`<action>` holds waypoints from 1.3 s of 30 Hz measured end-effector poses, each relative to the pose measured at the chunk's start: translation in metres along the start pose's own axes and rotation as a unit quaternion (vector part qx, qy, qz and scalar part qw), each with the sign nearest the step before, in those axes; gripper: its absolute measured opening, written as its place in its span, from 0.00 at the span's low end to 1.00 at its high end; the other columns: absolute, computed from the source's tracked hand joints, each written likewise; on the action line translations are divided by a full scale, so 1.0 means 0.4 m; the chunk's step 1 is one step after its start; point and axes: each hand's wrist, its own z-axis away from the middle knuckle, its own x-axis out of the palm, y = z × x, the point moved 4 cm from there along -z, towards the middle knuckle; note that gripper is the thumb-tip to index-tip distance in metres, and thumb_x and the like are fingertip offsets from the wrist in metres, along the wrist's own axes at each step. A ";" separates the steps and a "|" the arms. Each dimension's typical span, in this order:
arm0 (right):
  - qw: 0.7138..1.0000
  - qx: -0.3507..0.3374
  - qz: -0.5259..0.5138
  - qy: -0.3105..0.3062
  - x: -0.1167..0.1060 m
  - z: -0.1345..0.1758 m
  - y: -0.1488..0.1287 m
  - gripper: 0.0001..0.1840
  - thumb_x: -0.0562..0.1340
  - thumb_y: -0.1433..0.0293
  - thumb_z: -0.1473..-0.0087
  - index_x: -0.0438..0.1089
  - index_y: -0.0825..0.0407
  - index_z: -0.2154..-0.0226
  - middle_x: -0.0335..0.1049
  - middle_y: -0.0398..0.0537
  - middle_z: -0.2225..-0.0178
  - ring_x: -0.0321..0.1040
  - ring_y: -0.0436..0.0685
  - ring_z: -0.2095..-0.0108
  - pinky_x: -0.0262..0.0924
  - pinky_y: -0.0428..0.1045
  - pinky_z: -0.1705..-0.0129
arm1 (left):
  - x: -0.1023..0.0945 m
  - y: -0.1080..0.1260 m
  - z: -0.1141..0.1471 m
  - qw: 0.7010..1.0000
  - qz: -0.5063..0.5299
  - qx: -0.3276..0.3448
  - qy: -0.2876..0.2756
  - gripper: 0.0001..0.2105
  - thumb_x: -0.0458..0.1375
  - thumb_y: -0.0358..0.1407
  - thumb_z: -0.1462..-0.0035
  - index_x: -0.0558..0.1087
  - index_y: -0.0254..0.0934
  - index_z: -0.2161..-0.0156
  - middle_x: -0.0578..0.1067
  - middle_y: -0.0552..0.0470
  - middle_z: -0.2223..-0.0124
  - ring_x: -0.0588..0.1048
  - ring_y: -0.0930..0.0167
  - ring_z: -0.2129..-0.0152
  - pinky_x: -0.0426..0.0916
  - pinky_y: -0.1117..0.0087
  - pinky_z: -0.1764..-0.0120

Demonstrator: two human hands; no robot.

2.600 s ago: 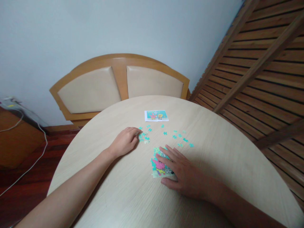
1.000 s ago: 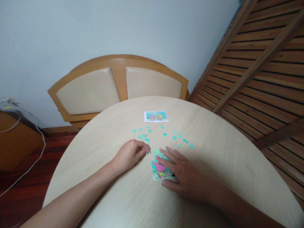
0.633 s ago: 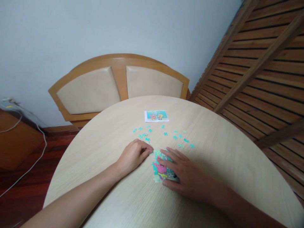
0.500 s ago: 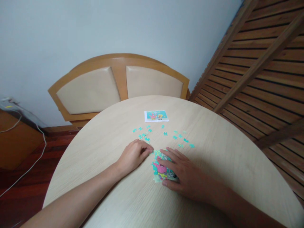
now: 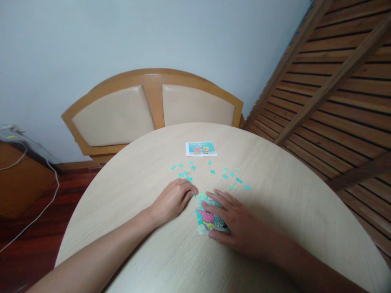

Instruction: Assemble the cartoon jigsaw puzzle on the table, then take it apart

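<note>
A partly joined jigsaw puzzle (image 5: 207, 217) with a pink cartoon figure lies on the round table (image 5: 146, 248). My right hand (image 5: 230, 215) rests over its right side, fingers spread, hiding that part. At the puzzle's upper left corner, my left hand (image 5: 177, 199) pinches a small teal puzzle piece (image 5: 194, 195), mostly covered by the fingertips. Loose teal puzzle pieces (image 5: 185, 174) lie just beyond the left hand. More loose pieces (image 5: 231, 175) are scattered beyond the right hand.
A picture card (image 5: 200, 149) showing two cartoon figures lies toward the table's far side. A wooden bench back with cream panels (image 5: 195, 105) stands behind the table. Wooden slats (image 5: 330, 81) rise at the right. A white cable (image 5: 56, 179) hangs at the left.
The left fingers have shifted very slightly at the puzzle's corner, and less of the piece shows there. The right hand stays where it was.
</note>
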 end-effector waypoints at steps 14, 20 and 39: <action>1.000 -0.001 -0.010 0.003 -0.002 0.001 -0.001 0.35 0.59 0.50 0.39 0.60 0.45 0.34 0.49 0.53 0.30 0.40 0.69 0.30 0.43 0.65 0.31 | 0.004 -0.025 0.016 0.985 -0.019 -0.167 0.025 0.08 0.52 0.35 0.35 0.73 0.38 0.63 0.77 0.50 0.68 0.76 0.66 0.71 0.67 0.67 0.67; 1.000 -0.001 -0.015 0.002 0.001 -0.001 -0.001 0.35 0.60 0.51 0.40 0.61 0.45 0.35 0.50 0.53 0.30 0.41 0.69 0.30 0.41 0.65 0.30 | -0.030 -0.026 0.012 0.999 -0.007 -0.021 -0.035 0.08 0.54 0.32 0.36 0.75 0.39 0.55 0.78 0.48 0.59 0.75 0.65 0.59 0.69 0.64 0.54; 1.000 -0.001 -0.005 0.000 0.001 -0.001 -0.003 0.35 0.59 0.50 0.39 0.60 0.46 0.34 0.50 0.54 0.30 0.41 0.69 0.30 0.43 0.65 0.31 | -0.043 -0.020 0.013 0.993 -0.060 0.064 -0.085 0.07 0.58 0.36 0.35 0.71 0.40 0.53 0.74 0.48 0.57 0.72 0.63 0.57 0.67 0.61 0.53</action>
